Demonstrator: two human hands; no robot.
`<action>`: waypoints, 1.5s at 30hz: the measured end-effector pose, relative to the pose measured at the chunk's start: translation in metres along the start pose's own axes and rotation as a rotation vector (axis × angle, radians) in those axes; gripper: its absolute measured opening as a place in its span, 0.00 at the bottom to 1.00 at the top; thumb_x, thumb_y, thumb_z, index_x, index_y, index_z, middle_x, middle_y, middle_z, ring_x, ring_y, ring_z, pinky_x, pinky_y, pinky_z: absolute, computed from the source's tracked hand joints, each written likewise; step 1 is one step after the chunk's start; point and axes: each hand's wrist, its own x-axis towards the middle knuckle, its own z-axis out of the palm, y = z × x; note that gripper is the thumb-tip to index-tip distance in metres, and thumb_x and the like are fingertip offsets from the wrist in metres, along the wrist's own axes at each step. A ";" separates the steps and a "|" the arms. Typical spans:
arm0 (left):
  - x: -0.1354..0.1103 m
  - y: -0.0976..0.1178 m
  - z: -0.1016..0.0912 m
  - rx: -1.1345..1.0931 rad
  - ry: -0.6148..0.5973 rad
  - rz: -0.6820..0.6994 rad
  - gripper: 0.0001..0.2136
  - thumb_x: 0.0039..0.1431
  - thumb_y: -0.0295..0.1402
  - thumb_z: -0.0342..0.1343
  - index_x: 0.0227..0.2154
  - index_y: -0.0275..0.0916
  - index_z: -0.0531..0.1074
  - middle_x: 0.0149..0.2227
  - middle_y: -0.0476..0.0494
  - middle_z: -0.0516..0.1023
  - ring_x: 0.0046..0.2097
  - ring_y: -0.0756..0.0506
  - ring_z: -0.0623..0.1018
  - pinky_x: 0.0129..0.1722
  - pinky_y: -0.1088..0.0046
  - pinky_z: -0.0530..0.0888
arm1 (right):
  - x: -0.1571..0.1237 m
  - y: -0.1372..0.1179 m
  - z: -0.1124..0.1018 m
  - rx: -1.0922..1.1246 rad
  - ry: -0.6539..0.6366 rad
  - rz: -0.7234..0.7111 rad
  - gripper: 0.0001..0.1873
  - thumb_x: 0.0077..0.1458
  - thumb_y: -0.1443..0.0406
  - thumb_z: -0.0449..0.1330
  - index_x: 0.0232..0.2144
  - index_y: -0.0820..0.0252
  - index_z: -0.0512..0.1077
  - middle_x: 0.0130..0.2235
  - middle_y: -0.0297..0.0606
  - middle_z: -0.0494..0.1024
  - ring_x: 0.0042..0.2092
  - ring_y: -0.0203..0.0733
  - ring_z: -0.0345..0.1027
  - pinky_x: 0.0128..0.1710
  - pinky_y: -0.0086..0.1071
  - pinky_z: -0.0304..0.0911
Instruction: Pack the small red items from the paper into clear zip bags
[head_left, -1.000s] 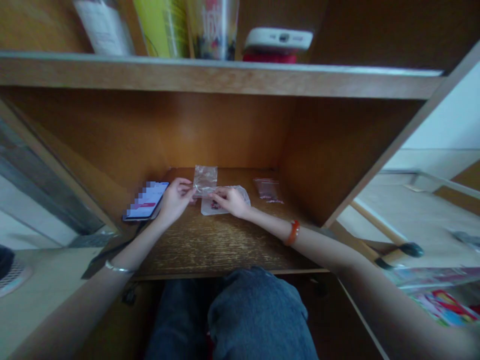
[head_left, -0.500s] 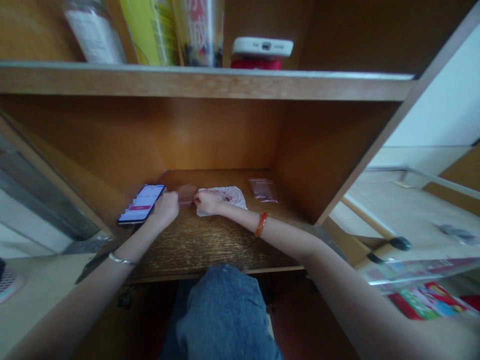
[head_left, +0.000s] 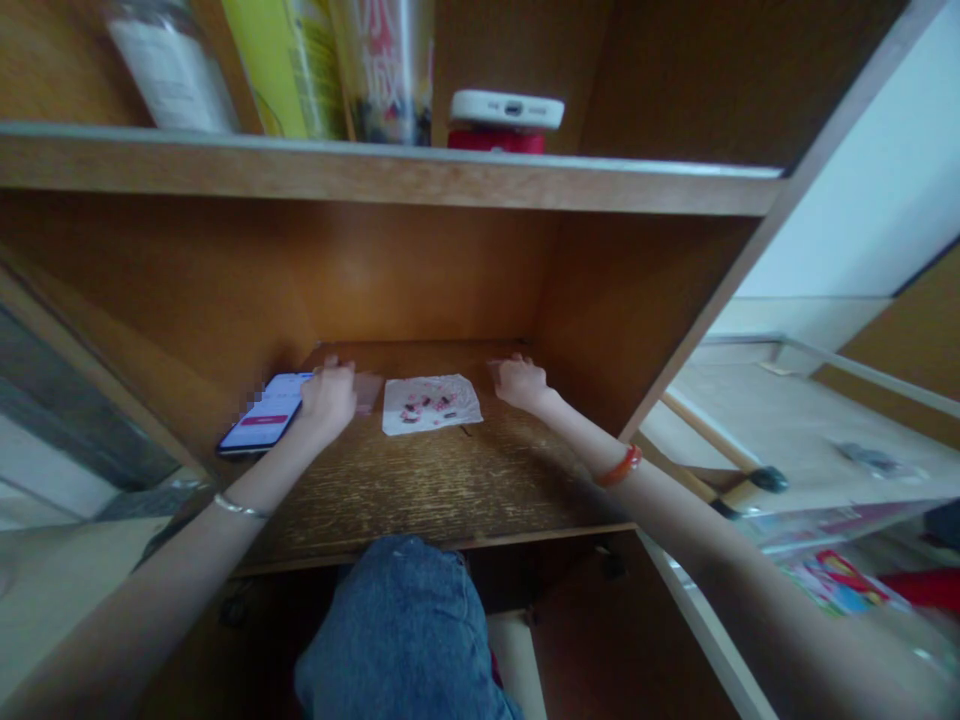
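My left hand (head_left: 328, 396) rests curled on the wooden desk (head_left: 420, 490), between a lit phone (head_left: 259, 424) and a small clear packet (head_left: 368, 391) that it touches or presses. In the middle lies a white sheet (head_left: 430, 404) strewn with several small dark and pink pieces. My right hand (head_left: 519, 381) is at the far right of the recess, fingers bent down over a small clear bag that it mostly hides.
A shelf (head_left: 390, 175) runs overhead with a bottle (head_left: 171, 62), a yellow container (head_left: 289, 62), a printed cup (head_left: 386, 65) and a white device (head_left: 507, 107) on a red base. My knee in jeans (head_left: 405, 630) is below the desk edge. A light floor and colourful packaging (head_left: 840, 580) lie right.
My right hand left the white sheet and moved right to the small bag by the side wall. The clear packet held up a second ago now lies flat by my left hand.
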 end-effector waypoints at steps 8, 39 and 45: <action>0.004 0.048 0.020 -0.229 0.134 0.253 0.13 0.58 0.25 0.45 0.41 0.37 0.73 0.49 0.36 0.71 0.45 0.39 0.76 0.41 0.61 0.75 | -0.003 0.022 0.007 -0.005 -0.073 0.077 0.20 0.59 0.59 0.55 0.47 0.69 0.73 0.45 0.59 0.76 0.46 0.54 0.73 0.42 0.41 0.68; -0.020 0.065 0.048 -1.147 0.408 0.378 0.08 0.62 0.34 0.52 0.43 0.39 0.69 0.40 0.44 0.77 0.41 0.48 0.77 0.43 0.70 0.75 | -0.013 -0.054 0.065 1.524 0.239 -0.320 0.10 0.57 0.61 0.51 0.26 0.58 0.63 0.24 0.29 0.62 0.24 0.32 0.58 0.20 0.24 0.56; -0.024 0.068 0.044 -1.097 0.544 0.400 0.04 0.60 0.30 0.55 0.37 0.38 0.71 0.35 0.47 0.78 0.35 0.52 0.77 0.36 0.77 0.75 | -0.011 -0.057 0.069 1.476 0.382 -0.306 0.09 0.58 0.58 0.55 0.35 0.58 0.65 0.30 0.33 0.68 0.29 0.33 0.63 0.27 0.27 0.64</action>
